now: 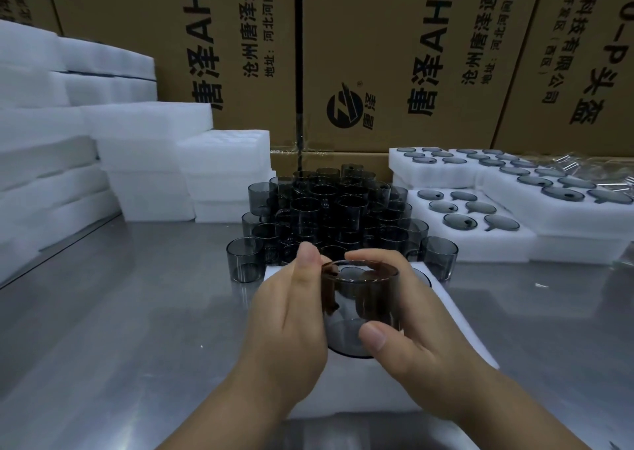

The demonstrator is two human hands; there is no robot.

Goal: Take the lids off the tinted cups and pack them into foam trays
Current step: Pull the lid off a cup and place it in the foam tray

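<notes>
Backdrop, head view: printed cardboard boxes [394, 55] fill the top of the frame behind a steel table [120, 312].
Foam stacks: white foam trays [103, 134] are piled in several stepped stacks at the left edge; the layers blur together, so no count.
Cup pile: smoky tinted cups [329, 206] stand upright and stacked at centre frame, too overlapped to count.
Lid trays: at the right, foam trays of lids [473, 240] overlap; the nearest holds six grey lids [459, 220], one per pocket.
Held cup: one tinted cup [360, 298] is upright at lower centre, over a pocket of the near foam tray [456, 329]; whether it is seated, or carries a lid, cannot be told.
Left hand: the left hand [291, 319] curls round the cup's left wall, thumb at the rim.
Right hand: the right hand [422, 329] grasps the same cup, thumb on the near wall, forefinger over the far rim.
</notes>
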